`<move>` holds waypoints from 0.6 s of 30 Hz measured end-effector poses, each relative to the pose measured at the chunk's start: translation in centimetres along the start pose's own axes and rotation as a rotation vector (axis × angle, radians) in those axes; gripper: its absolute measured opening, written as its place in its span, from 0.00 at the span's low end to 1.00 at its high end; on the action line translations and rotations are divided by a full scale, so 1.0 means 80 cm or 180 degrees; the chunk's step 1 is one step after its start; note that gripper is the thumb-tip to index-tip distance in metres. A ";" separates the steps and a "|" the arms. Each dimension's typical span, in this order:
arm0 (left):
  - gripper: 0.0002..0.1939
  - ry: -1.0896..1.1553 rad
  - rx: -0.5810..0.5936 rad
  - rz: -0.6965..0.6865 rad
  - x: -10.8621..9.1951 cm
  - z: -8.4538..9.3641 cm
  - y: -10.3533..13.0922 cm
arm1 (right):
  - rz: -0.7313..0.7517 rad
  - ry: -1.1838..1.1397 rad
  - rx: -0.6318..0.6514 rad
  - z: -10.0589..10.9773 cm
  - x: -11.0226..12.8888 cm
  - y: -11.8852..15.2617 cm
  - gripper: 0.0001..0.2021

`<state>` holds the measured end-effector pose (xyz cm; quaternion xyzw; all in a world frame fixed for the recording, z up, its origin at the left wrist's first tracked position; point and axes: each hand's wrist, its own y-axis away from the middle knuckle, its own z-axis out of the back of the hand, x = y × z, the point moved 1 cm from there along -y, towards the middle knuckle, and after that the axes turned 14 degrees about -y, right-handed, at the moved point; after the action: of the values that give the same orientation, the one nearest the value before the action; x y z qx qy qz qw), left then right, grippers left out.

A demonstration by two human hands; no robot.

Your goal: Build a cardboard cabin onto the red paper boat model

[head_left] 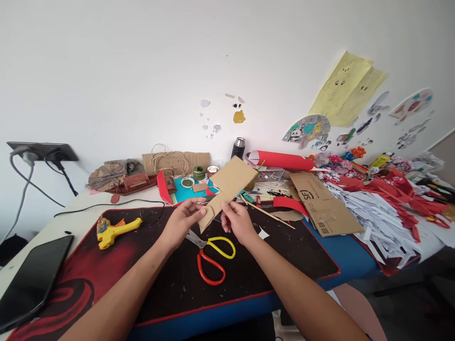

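Observation:
Both my hands hold one brown cardboard piece (227, 187) above the black and red desk mat (270, 265). My left hand (181, 221) pinches its lower left end with thumb and fingers. My right hand (237, 221) grips the lower edge from the right. The piece is wide and flat at the top and narrows to a folded strip at the bottom. Directly under my hands on the mat lie scissors (212, 255) with one yellow and one red handle loop.
A yellow glue gun (112, 230) with a black cord lies left on the mat. A dark tablet (30, 279) sits at the near left edge. Flat cardboard (322, 203), red paper roll (282, 161), white and red paper strips (377, 213) crowd the right. Twine, tape and a bottle line the wall.

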<state>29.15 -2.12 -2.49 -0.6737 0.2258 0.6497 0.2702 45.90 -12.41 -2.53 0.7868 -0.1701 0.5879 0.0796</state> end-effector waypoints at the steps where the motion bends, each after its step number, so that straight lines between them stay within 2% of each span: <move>1: 0.31 0.0070 0.0061 0.0053 0.001 -0.001 0.000 | 0.0033 -0.0025 -0.0006 -0.002 -0.001 -0.006 0.27; 3: 0.34 0.0166 0.0268 0.0229 0.003 -0.004 0.002 | 0.0074 -0.0023 0.0044 -0.004 -0.002 -0.016 0.27; 5: 0.31 0.0142 0.0462 0.0390 0.003 -0.009 0.003 | 0.0103 0.0059 0.0134 -0.006 -0.002 -0.026 0.28; 7: 0.27 0.0028 0.0504 0.0427 0.003 -0.012 0.003 | 0.0146 0.0106 0.0187 -0.009 -0.002 -0.035 0.28; 13: 0.25 -0.0253 0.0046 0.0218 0.003 -0.012 0.001 | 0.0117 -0.0377 0.0215 -0.016 -0.020 -0.045 0.26; 18: 0.26 -0.0365 -0.0166 0.0207 0.005 -0.016 0.001 | -0.0184 -0.0528 0.0595 -0.008 -0.026 -0.034 0.24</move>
<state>30.13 -2.99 -2.84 -0.6345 0.2147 0.7013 0.2438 45.79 -9.29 -4.09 0.8413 -0.0977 0.5316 0.0085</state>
